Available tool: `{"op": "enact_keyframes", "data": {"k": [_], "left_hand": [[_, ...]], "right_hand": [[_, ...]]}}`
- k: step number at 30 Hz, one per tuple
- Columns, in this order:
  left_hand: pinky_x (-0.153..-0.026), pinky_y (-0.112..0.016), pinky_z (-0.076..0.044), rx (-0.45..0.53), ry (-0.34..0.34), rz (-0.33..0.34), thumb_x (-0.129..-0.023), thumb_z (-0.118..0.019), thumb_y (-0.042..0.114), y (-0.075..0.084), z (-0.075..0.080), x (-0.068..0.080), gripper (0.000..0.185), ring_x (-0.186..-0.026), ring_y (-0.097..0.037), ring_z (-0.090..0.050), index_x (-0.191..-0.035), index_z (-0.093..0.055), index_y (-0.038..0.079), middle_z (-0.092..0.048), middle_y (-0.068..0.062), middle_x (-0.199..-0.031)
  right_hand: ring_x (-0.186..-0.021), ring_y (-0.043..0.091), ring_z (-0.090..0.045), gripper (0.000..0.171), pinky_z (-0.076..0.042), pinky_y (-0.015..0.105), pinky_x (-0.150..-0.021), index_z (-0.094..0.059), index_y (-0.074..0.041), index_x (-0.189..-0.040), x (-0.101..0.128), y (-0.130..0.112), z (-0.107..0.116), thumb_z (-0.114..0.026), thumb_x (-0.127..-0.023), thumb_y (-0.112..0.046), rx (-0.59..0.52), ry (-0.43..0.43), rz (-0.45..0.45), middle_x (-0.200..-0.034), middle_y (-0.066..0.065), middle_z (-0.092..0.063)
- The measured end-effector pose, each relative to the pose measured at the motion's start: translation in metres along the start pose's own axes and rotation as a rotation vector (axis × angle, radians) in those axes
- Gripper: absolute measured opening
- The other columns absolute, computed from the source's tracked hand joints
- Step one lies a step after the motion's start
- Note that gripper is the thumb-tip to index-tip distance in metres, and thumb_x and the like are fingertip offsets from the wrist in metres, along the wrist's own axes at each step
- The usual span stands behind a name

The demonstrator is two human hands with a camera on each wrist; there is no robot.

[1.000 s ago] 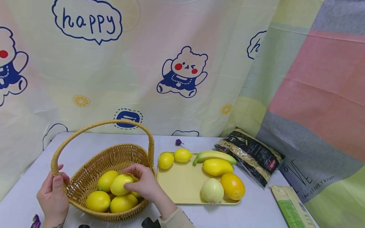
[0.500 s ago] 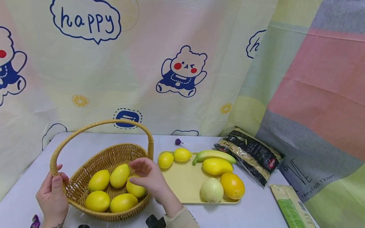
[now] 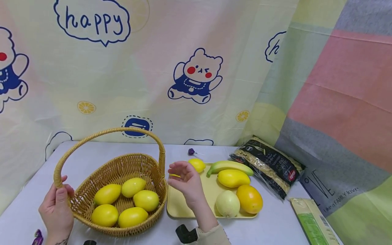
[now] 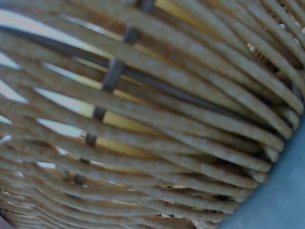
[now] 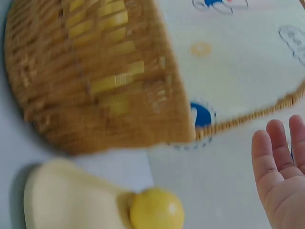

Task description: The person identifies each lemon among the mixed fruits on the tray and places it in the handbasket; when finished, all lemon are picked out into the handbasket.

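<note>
My left hand (image 3: 58, 211) grips the wicker basket (image 3: 119, 233) at the left foot of its tall handle. Inside the basket lie several lemons (image 3: 104, 216), spread over its floor. The left wrist view is filled by the basket's woven wall (image 4: 157, 105), with yellow showing through the gaps. My right hand (image 3: 188, 183) hovers over the left end of the cream tray (image 3: 180, 207), fingers loosely bent and holding nothing. One lemon (image 3: 197, 165) sits behind it on the tray; another is mostly hidden by the hand. In the right wrist view, the fingers (image 5: 262, 150) are apart from a lemon (image 5: 157, 214).
On the tray's right side are a green-yellow banana (image 3: 229, 167), a yellow mango (image 3: 234, 178), an orange fruit (image 3: 249, 199) and a pale green round fruit (image 3: 228, 203). Beyond lie a black-labelled bag (image 3: 269, 166), a green-and-cream packet (image 3: 313, 221) and a purple-wrapped lollipop (image 3: 191, 152).
My right hand let go of a lemon in the basket, and that lemon settled among the others. The hand then moved right, out over the tray. My left hand stayed on the handle.
</note>
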State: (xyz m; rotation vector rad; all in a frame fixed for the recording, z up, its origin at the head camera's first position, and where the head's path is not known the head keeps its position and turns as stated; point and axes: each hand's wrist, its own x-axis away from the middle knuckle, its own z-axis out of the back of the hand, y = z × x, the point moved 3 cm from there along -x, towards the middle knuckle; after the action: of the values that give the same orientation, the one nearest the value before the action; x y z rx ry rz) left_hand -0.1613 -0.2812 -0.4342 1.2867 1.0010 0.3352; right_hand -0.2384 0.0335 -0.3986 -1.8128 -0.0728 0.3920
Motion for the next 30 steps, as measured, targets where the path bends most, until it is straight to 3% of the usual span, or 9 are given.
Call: {"op": "enact_keyframes", "data": {"k": [4,13,19,24,30], "left_hand": [[-0.067,-0.01,-0.038,0.022,-0.001,-0.011,-0.098,-0.042,0.011,0.001,0.0,-0.002,0.03,-0.068,-0.006,-0.046,-0.12,-0.061,0.004,-0.053,0.015,-0.069],[-0.068,-0.008,-0.039,0.005,0.015,0.017,-0.098,-0.043,0.011,0.0,0.0,-0.002,0.029,-0.069,-0.005,-0.047,-0.12,-0.062,0.007,-0.053,0.016,-0.07],[-0.069,-0.008,-0.039,0.005,0.014,0.023,-0.098,-0.043,0.011,-0.002,0.0,-0.001,0.03,-0.069,-0.004,-0.047,-0.12,-0.061,0.005,-0.053,0.017,-0.07],[-0.071,-0.008,-0.039,0.026,0.021,0.033,-0.097,-0.044,0.011,-0.002,0.0,0.0,0.03,-0.068,-0.003,-0.047,-0.12,-0.061,0.004,-0.054,0.017,-0.07],[-0.07,-0.01,-0.038,0.025,0.028,0.041,-0.097,-0.045,0.012,-0.002,0.0,0.0,0.03,-0.068,-0.002,-0.047,-0.12,-0.061,0.002,-0.053,0.019,-0.069]], "right_hand": [[-0.1,0.018,-0.058,0.05,-0.048,0.029,-0.087,-0.047,0.006,-0.117,-0.005,0.003,0.018,-0.065,-0.072,0.016,-0.012,0.092,-0.004,-0.109,0.008,-0.061],[-0.114,0.029,-0.052,0.054,-0.038,0.045,-0.101,-0.046,-0.001,-0.123,-0.018,0.021,0.037,-0.066,-0.073,0.012,0.028,0.203,-0.055,-0.124,0.022,-0.053],[-0.121,0.039,-0.044,0.057,-0.038,0.044,-0.1,-0.044,0.002,-0.126,-0.028,0.043,0.044,-0.067,-0.073,0.008,0.084,0.235,-0.097,-0.13,0.024,-0.047],[-0.122,0.039,-0.042,0.061,-0.042,0.04,-0.093,-0.045,0.001,-0.127,-0.033,0.06,0.049,-0.07,-0.072,0.003,0.16,0.272,-0.158,-0.132,0.021,-0.045],[-0.123,0.039,-0.041,0.064,-0.037,0.044,-0.101,-0.042,0.005,-0.129,-0.038,0.072,0.049,-0.069,-0.071,0.003,0.164,0.28,-0.184,-0.133,0.024,-0.042]]}}
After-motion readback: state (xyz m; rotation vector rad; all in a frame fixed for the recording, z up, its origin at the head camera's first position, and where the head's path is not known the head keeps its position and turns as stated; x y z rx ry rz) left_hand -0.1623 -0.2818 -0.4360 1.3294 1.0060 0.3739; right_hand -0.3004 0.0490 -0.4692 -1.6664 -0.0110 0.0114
